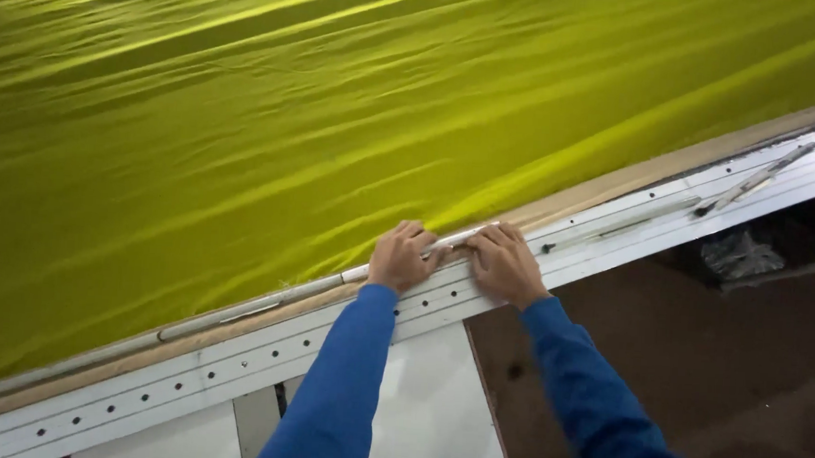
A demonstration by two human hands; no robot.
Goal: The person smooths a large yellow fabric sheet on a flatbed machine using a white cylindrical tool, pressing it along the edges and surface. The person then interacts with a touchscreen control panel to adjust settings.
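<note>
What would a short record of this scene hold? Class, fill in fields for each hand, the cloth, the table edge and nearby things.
Left hand: pressing a thin white rod at the cloth's edge
Right hand: pressing the same rod, beside the left
Cloth: yellow-green, rippled, spread wide
Table rail: white, with holes
Loose rods: lying on the rail, far right

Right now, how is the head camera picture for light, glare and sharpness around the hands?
Head view: the left hand and right hand on the white rod are evenly lit and fairly sharp; the yellow-green fabric carries bright sheen bands along its ripples, softening far off; the floor under the white table rail is dark.
</note>
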